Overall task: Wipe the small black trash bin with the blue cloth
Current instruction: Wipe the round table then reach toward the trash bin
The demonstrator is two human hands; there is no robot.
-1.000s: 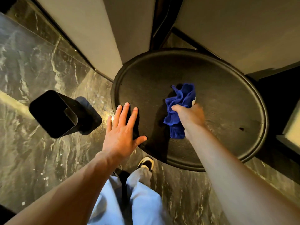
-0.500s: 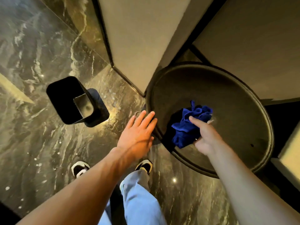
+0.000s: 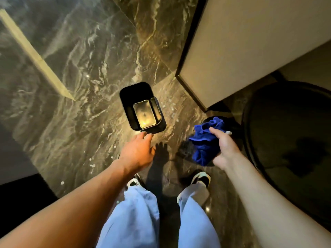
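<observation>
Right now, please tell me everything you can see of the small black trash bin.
The small black trash bin is a rounded-rectangular container with smooth, dark walls. It stands upright on the marble floor, open at the top with no lid, and its shiny bottom reflects light. It looks empty. The left hand reaches toward its near edge, seemingly without touching it.

The dark marble floor (image 3: pixel 86 72) carries the small black trash bin (image 3: pixel 129 111).

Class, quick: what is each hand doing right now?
Left hand: open, empty, near the trash bin.
Right hand: closed on the blue cloth.
</observation>
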